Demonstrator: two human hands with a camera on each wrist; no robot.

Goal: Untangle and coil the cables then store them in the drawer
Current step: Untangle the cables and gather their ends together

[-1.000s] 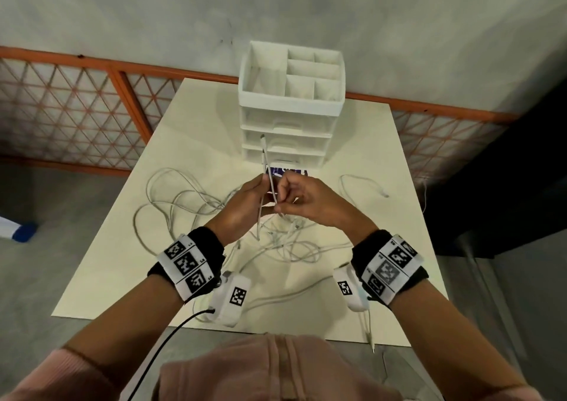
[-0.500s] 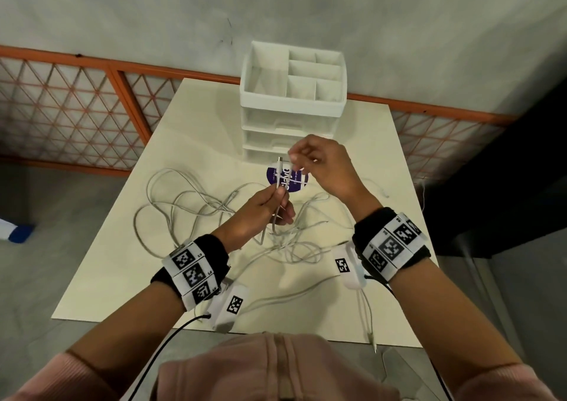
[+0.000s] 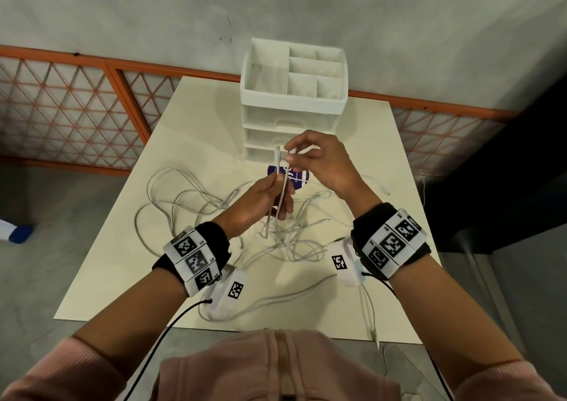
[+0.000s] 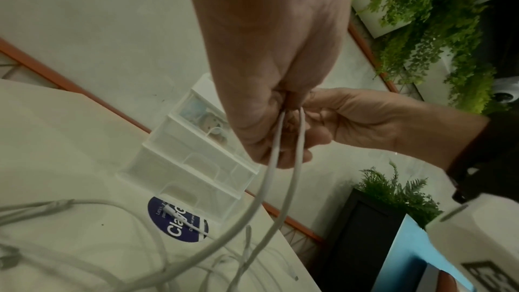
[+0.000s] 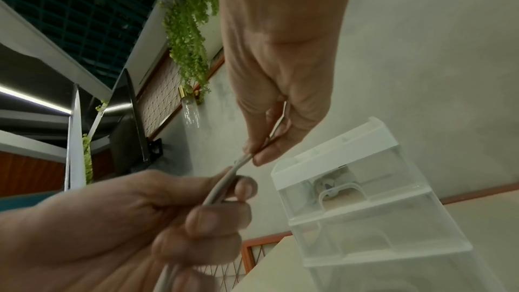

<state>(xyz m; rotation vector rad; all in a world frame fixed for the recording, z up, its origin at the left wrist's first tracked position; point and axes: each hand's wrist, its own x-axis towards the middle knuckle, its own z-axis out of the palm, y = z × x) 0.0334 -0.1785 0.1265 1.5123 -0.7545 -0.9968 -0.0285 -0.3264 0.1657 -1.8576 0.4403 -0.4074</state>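
A tangle of white cables (image 3: 288,241) lies on the cream table (image 3: 190,124). My left hand (image 3: 270,195) grips two upright strands of one white cable (image 3: 282,192) above the tangle, its plug end (image 3: 277,155) sticking up. My right hand (image 3: 310,158) pinches the same cable's fold (image 5: 244,160) just above the left hand's fingers. In the left wrist view the two strands (image 4: 283,163) hang down from the left hand (image 4: 269,97) to the pile. The clear drawer unit (image 3: 291,124) stands right behind my hands, its drawers closed.
A white divided tray (image 3: 267,93) tops the drawer unit. A purple round sticker (image 3: 302,178) lies on the table before it. More cable loops (image 3: 171,198) spread left, and one cable end (image 3: 372,333) hangs over the near table edge. An orange lattice rail (image 3: 76,109) runs behind.
Both hands rose from the pile. The right hand pulled the cable up and away, then came back to pinch it just above the left hand, which holds two strands.
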